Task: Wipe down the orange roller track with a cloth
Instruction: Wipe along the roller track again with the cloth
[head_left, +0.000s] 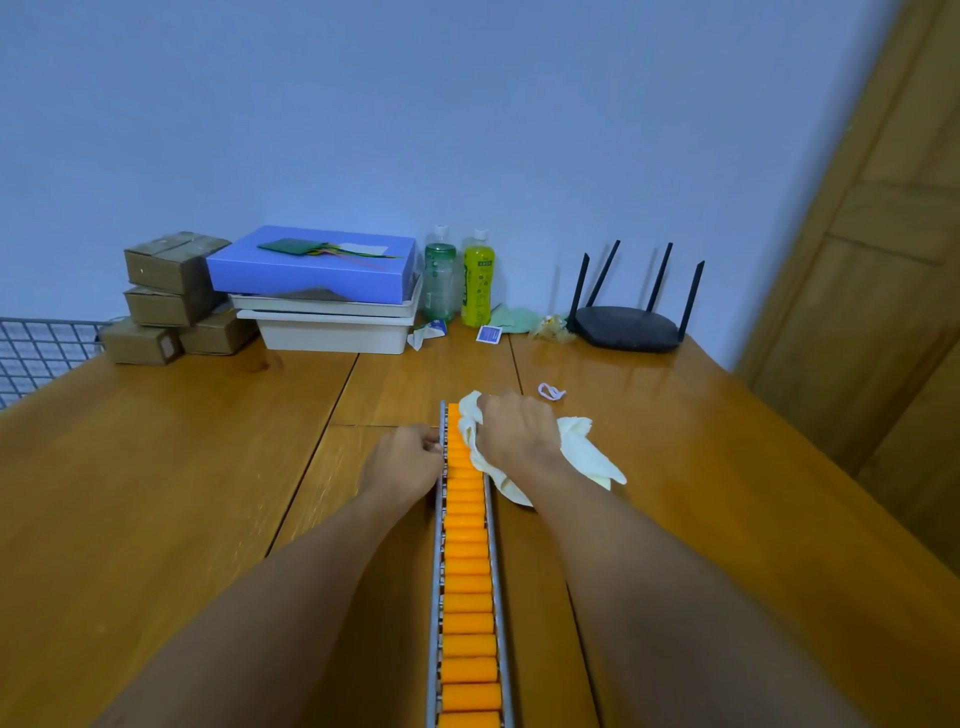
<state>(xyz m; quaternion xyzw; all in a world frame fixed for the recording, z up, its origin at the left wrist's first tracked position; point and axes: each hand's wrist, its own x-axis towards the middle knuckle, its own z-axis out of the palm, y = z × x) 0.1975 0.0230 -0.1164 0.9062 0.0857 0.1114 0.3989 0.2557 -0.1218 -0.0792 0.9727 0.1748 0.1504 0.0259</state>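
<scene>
An orange roller track in a grey metal frame runs from the bottom edge up the middle of the wooden table. My right hand presses a crumpled pale yellow cloth onto the track's far end; part of the cloth trails off to the right onto the table. My left hand grips the left rail of the frame beside the far end, fingers curled on it.
At the table's back stand cardboard boxes, a blue box on white trays, two bottles, a black router and small scraps. A pink loop lies near the cloth. A wire rack is left, a wooden door right.
</scene>
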